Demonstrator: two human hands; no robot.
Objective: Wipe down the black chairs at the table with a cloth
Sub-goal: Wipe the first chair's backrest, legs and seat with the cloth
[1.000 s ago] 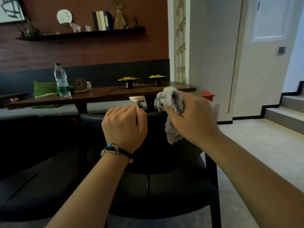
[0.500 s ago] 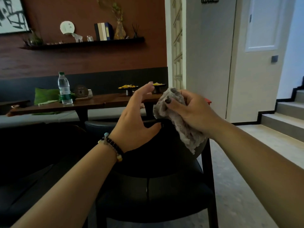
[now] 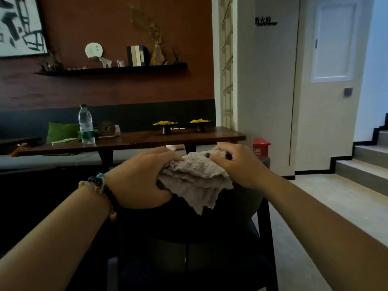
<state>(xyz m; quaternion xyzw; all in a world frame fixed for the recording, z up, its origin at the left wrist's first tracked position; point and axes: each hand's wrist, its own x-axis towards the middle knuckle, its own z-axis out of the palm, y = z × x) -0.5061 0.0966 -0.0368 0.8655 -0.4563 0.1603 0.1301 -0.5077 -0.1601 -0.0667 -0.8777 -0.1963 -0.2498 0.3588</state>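
Both hands gripped fuzzy grey cloth: left hand on left edge, right hand on top. Cloth hung over, maybe touched, black chair back.

Cafe-like dining room: wooden table, bench seating, snack dishes, decor shelf.

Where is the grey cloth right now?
In the head view the grey cloth sits centre frame, gripped by the left hand and right hand, draped over the top of the black chair backrest.
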